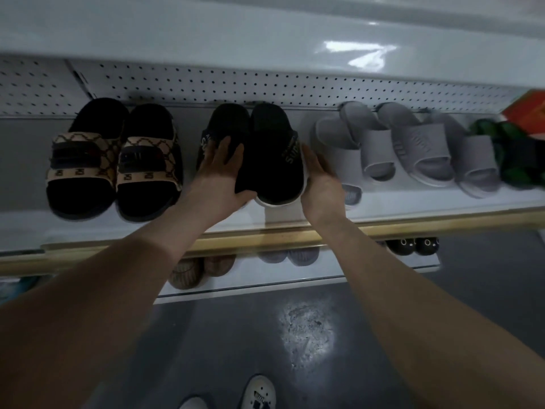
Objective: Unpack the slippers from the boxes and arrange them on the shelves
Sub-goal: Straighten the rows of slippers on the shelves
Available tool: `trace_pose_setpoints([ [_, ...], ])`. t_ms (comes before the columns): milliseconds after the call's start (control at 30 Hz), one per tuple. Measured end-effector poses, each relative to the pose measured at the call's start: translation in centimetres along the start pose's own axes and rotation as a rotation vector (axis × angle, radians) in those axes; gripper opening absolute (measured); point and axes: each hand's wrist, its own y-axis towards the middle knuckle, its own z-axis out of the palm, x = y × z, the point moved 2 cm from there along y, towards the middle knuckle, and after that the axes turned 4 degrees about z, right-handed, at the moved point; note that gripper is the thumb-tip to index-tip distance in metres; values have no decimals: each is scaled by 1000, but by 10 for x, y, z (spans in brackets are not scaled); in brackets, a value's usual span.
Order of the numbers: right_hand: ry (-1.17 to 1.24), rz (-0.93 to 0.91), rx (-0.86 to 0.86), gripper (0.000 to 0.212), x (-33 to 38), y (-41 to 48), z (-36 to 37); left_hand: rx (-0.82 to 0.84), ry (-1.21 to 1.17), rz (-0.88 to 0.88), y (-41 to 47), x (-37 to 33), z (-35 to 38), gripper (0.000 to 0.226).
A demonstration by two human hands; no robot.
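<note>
A pair of black slippers with white soles and lettered straps stands on the white shelf (383, 212), toes toward me. My left hand (219, 169) lies over the left black slipper (227, 122), fingers spread on its strap. The right black slipper (271, 160) sits between both hands. My right hand (320, 181) presses flat against its outer side, fingers straight. Both slippers rest on the shelf surface.
A black pair with tan patterned straps (115, 160) stands at the left. Several grey slides (413, 149) lie at the right, then a green item (513, 154). A pegboard back panel (265, 84) rises behind. Lower shelves hold more slippers (200, 270). Dark floor lies below.
</note>
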Motion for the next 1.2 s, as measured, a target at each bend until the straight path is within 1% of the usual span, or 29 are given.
trace_pose_setpoints([
  [167, -88, 115, -15, 78, -27, -7, -28, 8, -35, 90, 11, -35, -1, 88],
  [333, -93, 63, -66, 65, -62, -3, -55, 40, -52, 158, 30, -71, 16, 83],
  [400, -88, 59, -67, 65, -80, 2, -63, 31, -57, 185, 39, -88, 23, 82],
  [467, -94, 46, -87, 65, -98, 8, -69, 36, -76, 188, 51, -105, 31, 81],
  [533, -92, 17, -129, 57, -117, 15, -74, 55, -75, 184, 66, -122, 41, 84],
  [600, -74, 11, -131, 54, -134, 25, -78, 79, -71, 158, 80, -139, 51, 88],
  [733, -38, 23, -87, 61, -157, 52, -84, 126, -75, 130, 101, -165, 64, 94],
  [867, -70, 75, 31, 73, -164, 81, -81, 164, -79, 106, 114, -182, 75, 104],
  [1000, -95, 108, 82, 84, -167, 105, -75, 134, -69, 135, 119, -185, 85, 102],
  [1100, -83, 118, 154, 74, -171, 115, -68, 112, -100, 140, 120, -180, 88, 100],
  [1200, -47, 88, 165, 75, -177, 113, -62, 117, -91, 153, 121, -181, 88, 100],
])
